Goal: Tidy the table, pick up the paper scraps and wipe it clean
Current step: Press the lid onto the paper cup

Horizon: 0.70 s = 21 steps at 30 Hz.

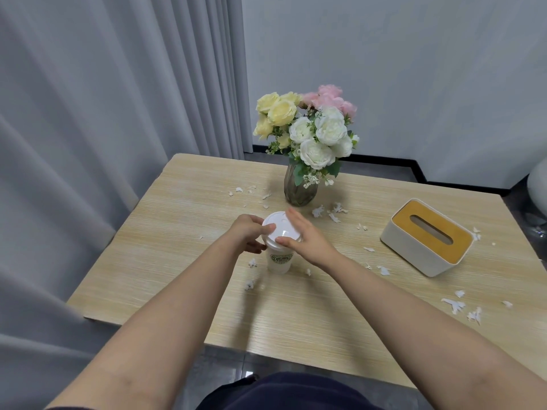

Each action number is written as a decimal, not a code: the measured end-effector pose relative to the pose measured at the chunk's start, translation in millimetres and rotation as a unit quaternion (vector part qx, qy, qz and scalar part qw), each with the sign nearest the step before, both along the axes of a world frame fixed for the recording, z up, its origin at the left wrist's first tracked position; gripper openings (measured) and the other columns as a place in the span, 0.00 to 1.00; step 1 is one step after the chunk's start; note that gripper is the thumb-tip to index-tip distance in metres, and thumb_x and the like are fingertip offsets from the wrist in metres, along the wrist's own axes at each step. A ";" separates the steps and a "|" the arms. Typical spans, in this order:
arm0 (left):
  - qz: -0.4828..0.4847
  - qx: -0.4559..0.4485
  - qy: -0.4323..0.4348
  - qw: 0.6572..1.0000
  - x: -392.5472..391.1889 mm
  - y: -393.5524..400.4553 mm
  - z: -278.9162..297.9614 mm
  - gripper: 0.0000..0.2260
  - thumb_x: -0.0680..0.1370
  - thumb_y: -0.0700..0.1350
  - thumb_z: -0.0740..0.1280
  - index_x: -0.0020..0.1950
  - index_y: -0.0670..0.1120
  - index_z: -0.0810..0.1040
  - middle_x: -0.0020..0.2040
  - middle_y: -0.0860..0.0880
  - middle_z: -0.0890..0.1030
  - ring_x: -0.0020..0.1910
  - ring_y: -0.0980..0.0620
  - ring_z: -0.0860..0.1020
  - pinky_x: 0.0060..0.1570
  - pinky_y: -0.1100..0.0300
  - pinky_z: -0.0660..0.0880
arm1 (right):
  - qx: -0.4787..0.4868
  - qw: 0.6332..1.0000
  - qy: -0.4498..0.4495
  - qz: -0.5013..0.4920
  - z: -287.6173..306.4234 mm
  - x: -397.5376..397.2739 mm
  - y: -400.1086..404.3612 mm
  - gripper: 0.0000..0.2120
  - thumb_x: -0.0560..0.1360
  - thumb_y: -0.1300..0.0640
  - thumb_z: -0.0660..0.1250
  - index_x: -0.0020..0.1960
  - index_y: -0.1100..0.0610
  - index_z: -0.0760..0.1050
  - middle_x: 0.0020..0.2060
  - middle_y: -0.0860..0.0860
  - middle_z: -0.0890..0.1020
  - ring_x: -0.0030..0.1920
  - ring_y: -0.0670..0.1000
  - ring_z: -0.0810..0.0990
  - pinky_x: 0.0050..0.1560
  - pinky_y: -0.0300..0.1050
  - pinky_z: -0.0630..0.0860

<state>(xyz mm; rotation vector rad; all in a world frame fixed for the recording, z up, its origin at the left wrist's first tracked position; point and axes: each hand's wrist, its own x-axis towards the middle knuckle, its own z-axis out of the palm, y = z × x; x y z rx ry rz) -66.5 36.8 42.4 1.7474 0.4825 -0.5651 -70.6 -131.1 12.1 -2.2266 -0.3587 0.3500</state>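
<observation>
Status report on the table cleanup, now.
Left hand grips cup rim; right hand flat on lid. Paper scraps still scattered on table. Vase, tissue box standing among them.

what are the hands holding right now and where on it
Both are on the cup: the left hand grips its lid at the left rim, while the right hand rests flat across the lid's right side.
</observation>
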 end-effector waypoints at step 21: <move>0.015 0.040 0.020 0.999 4.0 -11.2 10.5 0.15 0.77 0.45 0.62 0.64 0.47 0.72 0.58 0.42 0.77 0.40 0.41 0.80 0.41 0.55 0.75 | 0.112 0.956 0.066 -0.263 5.0 10.0 15.7 0.14 0.79 0.57 0.61 0.62 0.58 0.76 0.59 0.53 0.79 0.56 0.50 0.75 0.53 0.39 0.68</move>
